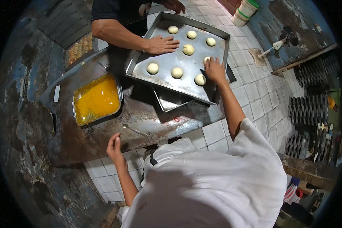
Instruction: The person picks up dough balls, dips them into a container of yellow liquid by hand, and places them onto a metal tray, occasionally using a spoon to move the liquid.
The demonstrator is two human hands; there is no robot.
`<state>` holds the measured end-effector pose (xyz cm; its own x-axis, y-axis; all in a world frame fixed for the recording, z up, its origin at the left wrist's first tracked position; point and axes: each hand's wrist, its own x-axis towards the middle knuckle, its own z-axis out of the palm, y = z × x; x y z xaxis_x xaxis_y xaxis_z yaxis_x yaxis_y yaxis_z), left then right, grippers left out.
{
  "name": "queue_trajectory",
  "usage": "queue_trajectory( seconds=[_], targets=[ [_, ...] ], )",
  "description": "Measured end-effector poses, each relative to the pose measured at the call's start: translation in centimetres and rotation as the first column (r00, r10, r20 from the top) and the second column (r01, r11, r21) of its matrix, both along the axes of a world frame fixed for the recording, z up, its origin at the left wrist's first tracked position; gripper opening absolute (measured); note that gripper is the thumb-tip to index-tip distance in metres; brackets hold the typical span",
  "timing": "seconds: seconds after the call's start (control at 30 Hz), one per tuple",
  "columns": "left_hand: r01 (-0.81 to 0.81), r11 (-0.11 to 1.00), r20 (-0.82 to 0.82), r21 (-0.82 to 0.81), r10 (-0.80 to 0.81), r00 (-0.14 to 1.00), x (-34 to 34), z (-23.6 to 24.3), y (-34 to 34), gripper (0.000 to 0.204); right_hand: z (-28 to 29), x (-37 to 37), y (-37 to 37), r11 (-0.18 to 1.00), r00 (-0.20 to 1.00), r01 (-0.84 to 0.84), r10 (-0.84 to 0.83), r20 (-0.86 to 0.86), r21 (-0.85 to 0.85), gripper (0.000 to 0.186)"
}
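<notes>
My right hand [215, 71] reaches over the large metal baking tray [159, 57], its fingers closed about a pale dough ball [206, 60] that they partly cover. Several other round dough balls [177, 73] are spaced out on the same tray. At the near edge of the worktable, my left hand [116, 149] hangs loosely bent and holds nothing, thumb apart from the fingers. Just beyond it lies a metal spoon [136, 130]. A rectangular metal pan [120, 102] of glossy yellow-orange filling [97, 99] stands farther left.
Across the table, a person's hand [163, 45] lies flat on the tray. Another metal tray [169, 99] sits beneath it on the stained worktable [136, 110]. Beyond are a tray of small baked pieces [79, 49], a white bucket [245, 13] and a fan [277, 45].
</notes>
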<state>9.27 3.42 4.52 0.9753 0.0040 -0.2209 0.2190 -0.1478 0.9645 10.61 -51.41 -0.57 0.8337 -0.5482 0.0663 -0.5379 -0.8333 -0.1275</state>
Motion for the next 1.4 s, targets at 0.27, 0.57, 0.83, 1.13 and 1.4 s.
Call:
queue_trajectory(
  seconds=[0.27,0.57,0.83,1.13,1.4],
  targets=[
    [-0.270,0.947,-0.042,-0.174,0.266,0.963,-1.1,-2.1,2.6,0.014,-4.4,5.1,-3.0,0.984,0.963,0.173,-0.161,0.217,-0.037,0.065],
    [-0.238,0.966,-0.052,-0.101,0.234,0.971,-2.2,-3.8,0.7,0.018,6.5,-3.1,11.6,0.943,0.931,-0.233,0.147,0.334,0.236,0.032],
    [0.484,0.845,0.409,0.227,-0.534,0.740,5.8,-0.9,-16.3,0.015,10.8,-3.8,13.7,0.931,0.935,-0.333,0.304,0.183,0.152,0.021],
    [0.190,0.464,0.424,0.866,-0.880,0.215,13.5,-9.5,-33.2,0.018,20.5,-1.9,10.4,0.964,0.981,-0.172,0.149,0.124,0.202,0.039],
    [0.566,0.784,0.355,0.253,-0.620,0.700,13.3,-12.3,-33.0,0.021,14.8,-2.5,13.1,0.962,0.978,-0.145,0.103,0.184,0.232,0.033]
  ],
)
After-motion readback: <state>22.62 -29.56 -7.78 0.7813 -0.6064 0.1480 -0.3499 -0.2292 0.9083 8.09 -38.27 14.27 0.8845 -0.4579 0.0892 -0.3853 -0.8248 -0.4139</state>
